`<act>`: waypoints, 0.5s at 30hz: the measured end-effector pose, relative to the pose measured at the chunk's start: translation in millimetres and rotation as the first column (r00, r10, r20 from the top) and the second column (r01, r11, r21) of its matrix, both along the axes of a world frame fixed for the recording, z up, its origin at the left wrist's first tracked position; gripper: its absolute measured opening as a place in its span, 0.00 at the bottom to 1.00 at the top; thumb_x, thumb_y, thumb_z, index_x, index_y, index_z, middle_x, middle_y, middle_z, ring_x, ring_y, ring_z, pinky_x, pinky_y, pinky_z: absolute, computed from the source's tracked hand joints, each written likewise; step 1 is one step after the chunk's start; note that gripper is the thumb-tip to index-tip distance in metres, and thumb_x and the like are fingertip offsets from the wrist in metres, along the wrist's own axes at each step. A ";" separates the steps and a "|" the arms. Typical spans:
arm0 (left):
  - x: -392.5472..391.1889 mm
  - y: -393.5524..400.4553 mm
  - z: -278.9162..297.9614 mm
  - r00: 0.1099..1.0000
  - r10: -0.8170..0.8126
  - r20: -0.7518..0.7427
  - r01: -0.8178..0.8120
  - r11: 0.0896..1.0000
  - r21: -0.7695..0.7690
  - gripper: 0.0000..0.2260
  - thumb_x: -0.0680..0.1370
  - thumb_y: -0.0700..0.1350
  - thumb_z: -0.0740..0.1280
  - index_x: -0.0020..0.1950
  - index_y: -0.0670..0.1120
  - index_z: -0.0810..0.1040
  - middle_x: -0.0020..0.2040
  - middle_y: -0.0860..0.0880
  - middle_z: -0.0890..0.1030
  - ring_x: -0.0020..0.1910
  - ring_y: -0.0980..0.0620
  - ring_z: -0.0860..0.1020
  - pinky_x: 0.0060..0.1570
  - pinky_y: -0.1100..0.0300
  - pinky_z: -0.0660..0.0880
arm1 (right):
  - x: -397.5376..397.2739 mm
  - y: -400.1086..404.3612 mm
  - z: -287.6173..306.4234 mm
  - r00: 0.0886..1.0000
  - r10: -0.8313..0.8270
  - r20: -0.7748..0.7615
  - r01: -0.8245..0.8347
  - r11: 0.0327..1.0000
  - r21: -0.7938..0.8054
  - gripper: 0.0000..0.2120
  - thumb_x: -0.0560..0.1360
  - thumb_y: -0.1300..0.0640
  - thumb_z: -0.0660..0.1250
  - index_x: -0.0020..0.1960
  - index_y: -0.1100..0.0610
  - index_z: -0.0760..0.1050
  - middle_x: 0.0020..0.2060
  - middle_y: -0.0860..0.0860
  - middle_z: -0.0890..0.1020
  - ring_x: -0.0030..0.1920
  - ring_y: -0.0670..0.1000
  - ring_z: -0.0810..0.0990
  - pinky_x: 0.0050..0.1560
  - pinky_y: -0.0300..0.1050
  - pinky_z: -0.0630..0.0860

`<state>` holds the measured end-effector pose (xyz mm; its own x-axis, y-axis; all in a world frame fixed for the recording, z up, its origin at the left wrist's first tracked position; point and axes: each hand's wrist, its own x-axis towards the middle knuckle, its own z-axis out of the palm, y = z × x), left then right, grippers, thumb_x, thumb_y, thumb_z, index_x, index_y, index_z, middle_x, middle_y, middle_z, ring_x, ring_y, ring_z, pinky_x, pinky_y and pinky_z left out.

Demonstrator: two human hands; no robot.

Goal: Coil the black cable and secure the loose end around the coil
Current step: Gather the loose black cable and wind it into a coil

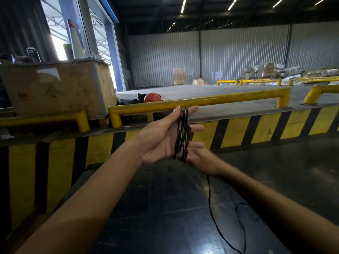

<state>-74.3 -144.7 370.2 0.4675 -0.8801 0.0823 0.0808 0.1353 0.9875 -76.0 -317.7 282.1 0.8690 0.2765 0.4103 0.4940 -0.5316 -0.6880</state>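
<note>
My left hand [161, 136] is held up, palm facing me, with fingers spread. Several turns of the black cable [182, 134] are wound lengthwise around its fingers, from fingertips down to the heel of the palm. My right hand [200, 158] sits just below and to the right, blurred, touching the bottom of the coil. From there the loose length of cable [211, 204] hangs down and trails in a loop across the dark floor at lower right.
A yellow guard rail [201, 101] runs along a raised dock edge with yellow-and-black stripes [238, 131] right behind my hands. A large cardboard box [60, 88] stands at left, and a red helmet [152, 97] lies behind the rail. Dark floor lies below.
</note>
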 end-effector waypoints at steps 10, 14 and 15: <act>36.8 24.6 13.0 0.794 0.597 -0.118 -0.602 0.742 -0.297 0.15 0.81 0.57 0.51 0.59 0.59 0.74 0.70 0.43 0.69 0.61 0.38 0.75 0.55 0.30 0.68 | -23.9 -1.0 -1.3 0.996 0.085 0.008 -0.076 0.927 -0.369 0.15 0.80 0.46 0.55 0.37 0.45 0.71 0.29 0.45 0.73 0.29 0.41 0.72 0.34 0.39 0.69; 54.1 38.5 -13.3 0.657 0.749 0.084 -0.737 0.662 -0.137 0.19 0.81 0.56 0.50 0.71 0.58 0.66 0.75 0.43 0.62 0.72 0.36 0.61 0.65 0.30 0.57 | -34.2 -24.3 32.9 0.994 0.072 0.079 -0.028 0.887 -0.462 0.12 0.79 0.50 0.59 0.36 0.45 0.69 0.30 0.45 0.72 0.29 0.41 0.72 0.32 0.35 0.69; 55.2 40.4 -22.8 0.645 0.732 0.221 -0.741 0.669 -0.055 0.19 0.81 0.56 0.50 0.72 0.58 0.64 0.76 0.44 0.60 0.73 0.37 0.59 0.66 0.32 0.56 | -35.6 -32.6 47.0 0.990 0.042 0.136 0.022 0.899 -0.437 0.11 0.78 0.50 0.60 0.36 0.44 0.70 0.30 0.45 0.73 0.30 0.42 0.73 0.32 0.35 0.70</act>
